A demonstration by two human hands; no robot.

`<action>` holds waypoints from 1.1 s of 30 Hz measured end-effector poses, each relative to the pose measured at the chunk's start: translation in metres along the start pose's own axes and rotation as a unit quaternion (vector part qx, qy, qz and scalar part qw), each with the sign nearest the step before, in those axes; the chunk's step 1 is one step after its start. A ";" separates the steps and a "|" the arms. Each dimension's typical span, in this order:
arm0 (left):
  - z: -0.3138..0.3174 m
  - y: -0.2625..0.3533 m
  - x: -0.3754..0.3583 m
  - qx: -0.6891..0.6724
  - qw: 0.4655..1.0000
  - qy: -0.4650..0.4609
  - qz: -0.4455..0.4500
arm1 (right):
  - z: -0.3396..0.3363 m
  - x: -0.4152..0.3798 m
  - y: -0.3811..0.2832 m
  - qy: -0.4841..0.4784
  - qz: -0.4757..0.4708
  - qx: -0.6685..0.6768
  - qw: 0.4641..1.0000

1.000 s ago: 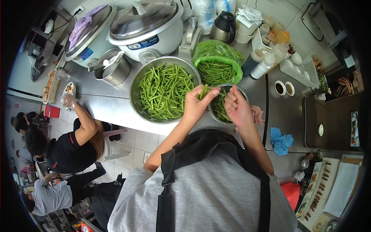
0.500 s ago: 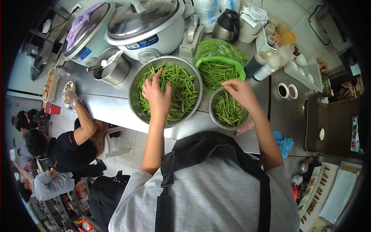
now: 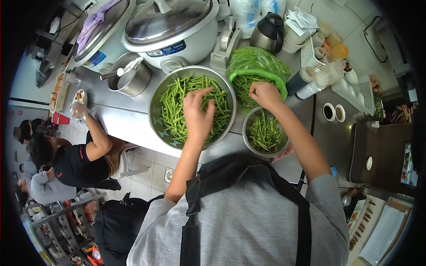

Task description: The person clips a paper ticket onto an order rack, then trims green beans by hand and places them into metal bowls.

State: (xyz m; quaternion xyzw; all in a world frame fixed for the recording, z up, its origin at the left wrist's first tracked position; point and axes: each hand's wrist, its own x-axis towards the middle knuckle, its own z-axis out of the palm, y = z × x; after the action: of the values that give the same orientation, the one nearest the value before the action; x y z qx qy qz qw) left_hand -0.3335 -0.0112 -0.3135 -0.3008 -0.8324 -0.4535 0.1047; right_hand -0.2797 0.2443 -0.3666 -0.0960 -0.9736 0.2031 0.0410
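A large steel colander [image 3: 156,114] full of cut green beans [image 3: 186,91] stands in front of me. My left hand [image 3: 198,113] is over its right half, thumb and forefinger apart, with nothing visible between them. To the right, a green plastic bag [image 3: 259,61] lies with its mouth toward me, showing long whole green beans [image 3: 244,84]. At the mouth of this bag is my right hand [image 3: 266,95], fingers pinched together; whatever they hold is too small to make out. Below that hand sits a small steel bowl [image 3: 246,137] with short bean pieces [image 3: 266,133].
Two rice cookers [image 3: 171,26], a steel pot [image 3: 137,80], a tape dispenser [image 3: 223,48] and a thermos jug [image 3: 268,33] line the back. Sauce bottles [image 3: 313,84] and two sauce dishes [image 3: 329,112] stand right. A seated co-worker [image 3: 77,162] wearing a clear glove is at left.
My left hand has moved right and down over the colander, its fingers pointing more to the right. My right hand has shifted from above the small bowl's rim to the bag's mouth.
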 end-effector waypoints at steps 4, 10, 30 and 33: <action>0.016 0.032 -0.017 0.042 0.991 -0.115 0.060 | -0.034 -0.014 -0.016 0.181 0.016 0.056 0.982; 0.030 0.020 -0.034 0.081 0.989 -0.109 0.052 | -0.070 -0.044 -0.038 0.302 0.069 0.217 0.926; 0.000 0.044 -0.023 -0.140 0.966 -0.170 0.136 | -0.032 -0.130 -0.080 0.167 0.108 0.586 0.786; 0.017 0.050 -0.031 -0.110 0.962 -0.220 0.115 | -0.028 -0.132 -0.091 0.181 0.110 0.542 0.813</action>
State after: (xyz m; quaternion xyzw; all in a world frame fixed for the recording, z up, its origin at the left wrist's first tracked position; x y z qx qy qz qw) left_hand -0.2775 0.0103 -0.3019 -0.4965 -0.7399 -0.4495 -0.0631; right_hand -0.1624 0.1462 -0.3097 -0.1994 -0.6634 0.6804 0.2393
